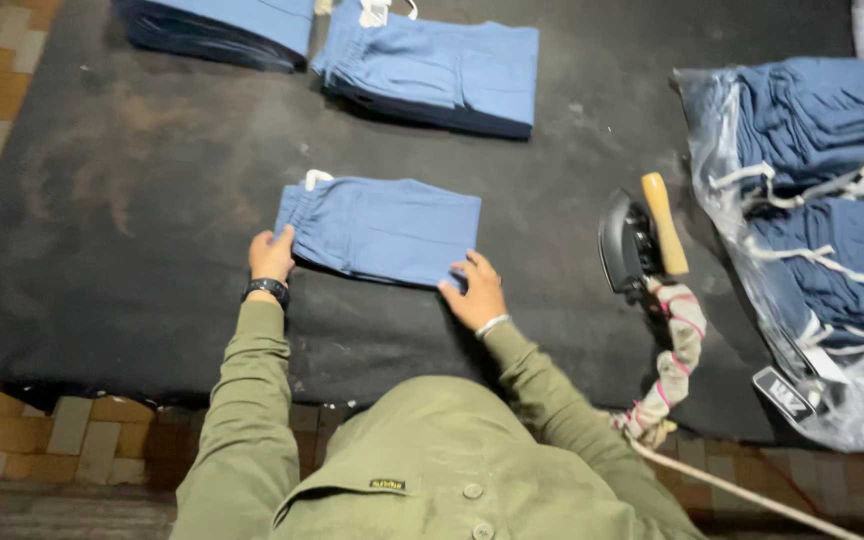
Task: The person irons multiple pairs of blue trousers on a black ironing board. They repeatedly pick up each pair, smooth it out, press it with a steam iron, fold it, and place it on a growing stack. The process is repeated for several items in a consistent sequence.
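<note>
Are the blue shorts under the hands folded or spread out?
Folded: the blue shorts lie as one compact rectangle, left hand and right hand at its near corners.

Black pressing mat (pixel 132 200); two stacks of folded blue garments (pixel 432 65) at top; wooden-handled iron (pixel 642 240) at right; clear bag of navy garments (pixel 822 220) beside it.
</note>
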### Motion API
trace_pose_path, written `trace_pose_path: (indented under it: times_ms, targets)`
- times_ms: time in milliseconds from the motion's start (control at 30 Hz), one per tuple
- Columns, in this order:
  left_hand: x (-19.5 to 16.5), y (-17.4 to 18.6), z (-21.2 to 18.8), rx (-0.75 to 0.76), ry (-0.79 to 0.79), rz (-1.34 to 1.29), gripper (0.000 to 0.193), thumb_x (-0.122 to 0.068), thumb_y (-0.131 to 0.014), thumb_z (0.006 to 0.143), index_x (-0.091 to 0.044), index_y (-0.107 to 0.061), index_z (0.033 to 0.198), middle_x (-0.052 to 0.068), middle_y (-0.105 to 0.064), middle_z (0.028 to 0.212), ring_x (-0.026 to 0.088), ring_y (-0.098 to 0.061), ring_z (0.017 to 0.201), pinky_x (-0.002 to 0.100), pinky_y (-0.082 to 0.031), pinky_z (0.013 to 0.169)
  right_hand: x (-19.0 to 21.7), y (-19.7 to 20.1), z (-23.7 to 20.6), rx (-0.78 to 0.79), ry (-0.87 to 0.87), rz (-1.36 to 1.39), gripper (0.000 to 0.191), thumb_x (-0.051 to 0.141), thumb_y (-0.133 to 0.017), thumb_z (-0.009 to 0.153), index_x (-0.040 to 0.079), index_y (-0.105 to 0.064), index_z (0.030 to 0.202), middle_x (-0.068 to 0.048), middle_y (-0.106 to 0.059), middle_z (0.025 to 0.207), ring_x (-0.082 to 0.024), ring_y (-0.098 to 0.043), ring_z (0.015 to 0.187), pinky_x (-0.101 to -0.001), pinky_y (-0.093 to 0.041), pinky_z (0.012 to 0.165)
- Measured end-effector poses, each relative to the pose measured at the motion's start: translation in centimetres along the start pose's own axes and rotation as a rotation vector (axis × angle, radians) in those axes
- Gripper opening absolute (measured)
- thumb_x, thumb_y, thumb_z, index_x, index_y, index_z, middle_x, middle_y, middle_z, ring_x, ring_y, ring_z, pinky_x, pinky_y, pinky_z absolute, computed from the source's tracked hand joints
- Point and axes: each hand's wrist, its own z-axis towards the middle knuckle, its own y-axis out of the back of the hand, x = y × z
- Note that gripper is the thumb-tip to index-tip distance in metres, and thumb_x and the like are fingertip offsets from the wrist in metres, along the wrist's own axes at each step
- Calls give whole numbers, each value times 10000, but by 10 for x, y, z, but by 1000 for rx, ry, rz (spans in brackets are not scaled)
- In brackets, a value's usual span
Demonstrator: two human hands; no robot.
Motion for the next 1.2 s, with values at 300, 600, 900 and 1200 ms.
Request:
trace_pose_path:
  times_ms: [300, 600, 900, 1200]
  targets:
    - [7, -14, 50, 145, -148, -180, 279, -132, -779, 896, 29, -627, 1067, 73, -717, 939, 161, -687, 809, 306, -572, 679, -14, -19, 33, 258, -329, 280, 222, 222, -698, 917, 133, -767, 1108, -146, -730, 1096, -322, -666, 1045, -405, -515, 930]
    - [-121, -103, 103, 217, -621, -317, 493, -38, -779, 985, -25, -451, 1353, 102, -587, 1235, 176, -637, 1121, 309, -541, 965, -18, 82, 169, -71, -144, 467, 120, 136, -696, 899, 61, -741, 982, -78, -724, 934, -168, -694, 866, -296, -542, 798]
    - [-246, -254, 163, 307, -638, -541, 463, -97, -747, 1006, -47, -459, 1365, 91, -605, 1178, 150, -577, 978, 289, -486, 816, -116, 79, 333, -305, -196, 601, 106, 101, -675, 958, 59, -706, 1051, 0, -638, 1022, -79, -600, 879, -242, -502, 795]
    - [-233, -313, 214, 183, -318, -89, 587, -267, -802, 970, -38, -475, 1400, 177, -597, 1089, 235, -554, 714, 317, -489, 518, -188, 30, 356, -207, -763, 1247, 435, 264, -618, 971, 224, -550, 1398, 66, -602, 1065, -76, -517, 719, -247, -397, 506]
